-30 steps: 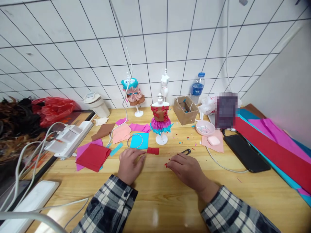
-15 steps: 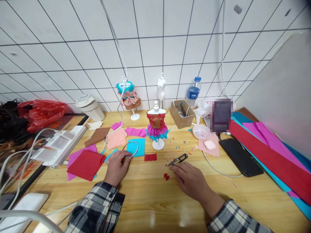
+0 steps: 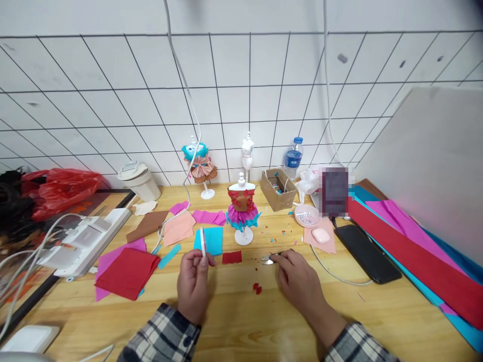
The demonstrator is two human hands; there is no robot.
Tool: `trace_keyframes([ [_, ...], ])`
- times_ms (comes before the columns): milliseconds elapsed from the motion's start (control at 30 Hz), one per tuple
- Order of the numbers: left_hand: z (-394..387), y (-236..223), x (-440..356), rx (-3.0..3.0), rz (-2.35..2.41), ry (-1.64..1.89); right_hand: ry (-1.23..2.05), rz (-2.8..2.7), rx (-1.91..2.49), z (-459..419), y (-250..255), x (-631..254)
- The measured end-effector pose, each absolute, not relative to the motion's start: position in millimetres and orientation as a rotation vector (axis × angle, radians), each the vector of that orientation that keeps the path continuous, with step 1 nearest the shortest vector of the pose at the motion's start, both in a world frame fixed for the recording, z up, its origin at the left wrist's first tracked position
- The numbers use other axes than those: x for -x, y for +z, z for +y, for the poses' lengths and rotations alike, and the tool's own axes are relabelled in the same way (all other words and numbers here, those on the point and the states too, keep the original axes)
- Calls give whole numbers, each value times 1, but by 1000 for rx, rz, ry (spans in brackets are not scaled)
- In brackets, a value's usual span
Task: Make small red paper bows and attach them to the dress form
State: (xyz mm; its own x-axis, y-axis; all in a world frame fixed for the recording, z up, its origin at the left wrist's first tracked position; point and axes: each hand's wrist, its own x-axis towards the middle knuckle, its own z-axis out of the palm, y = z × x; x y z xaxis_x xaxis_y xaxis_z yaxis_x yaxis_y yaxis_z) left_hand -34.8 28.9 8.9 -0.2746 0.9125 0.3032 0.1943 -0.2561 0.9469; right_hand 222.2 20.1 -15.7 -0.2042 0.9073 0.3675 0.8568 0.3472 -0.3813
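My left hand pinches a thin white roll of tape, upright and edge-on, before a blue crepe paper square. My right hand has its fingers closed over the handles of small thread snips, blades pointing left. Between the hands lies a red paper strip, with red scraps nearer me. Behind stands a miniature dress form in a brown and red top and a magenta and blue ruffled skirt.
Folded red paper and other coloured sheets lie left, near a power strip. At the back are a second dressed form, a bare form, a cardboard box and a bottle. A phone lies right.
My left hand has picked the ring-shaped roll of tape off the table and turned it edge-on. My right hand has moved onto the snips, which have turned. The view has tilted up slightly.
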Motion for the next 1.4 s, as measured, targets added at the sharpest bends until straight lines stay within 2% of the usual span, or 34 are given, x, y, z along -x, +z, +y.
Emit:
trace_keyframes([
  [167,30,15,-19,-1018,1304,1771,160,-2092,1447,19,-13,-218],
  [400,37,5,-4,-1019,1362,1595,267,-2171,1513,38,-10,-188],
  [567,39,-1,10,-1051,1361,1345,355,-2091,1528,50,-16,-180],
  [667,37,-9,9,-1058,1315,1284,268,-2115,1525,52,-20,-173],
  [800,37,-14,10,-1117,1333,1298,-44,-2262,1491,50,-19,-174],
  [900,37,-11,10,-1132,1366,1300,-203,-2262,1341,48,8,-189],
  [1000,35,-6,8,-1170,1369,1301,-287,-2068,1182,61,57,-212],
  [1100,31,-4,7,-1240,1370,1294,-451,-1880,1145,100,99,-233],
  [1167,29,-6,7,-1253,1359,1287,-481,-1865,1216,132,110,-242],
  [1300,25,-8,8,-1232,1314,1300,-367,-1932,1470,160,81,-240],
  [1400,25,-6,7,-1281,1312,1285,-220,-1868,1450,124,39,-226],
])
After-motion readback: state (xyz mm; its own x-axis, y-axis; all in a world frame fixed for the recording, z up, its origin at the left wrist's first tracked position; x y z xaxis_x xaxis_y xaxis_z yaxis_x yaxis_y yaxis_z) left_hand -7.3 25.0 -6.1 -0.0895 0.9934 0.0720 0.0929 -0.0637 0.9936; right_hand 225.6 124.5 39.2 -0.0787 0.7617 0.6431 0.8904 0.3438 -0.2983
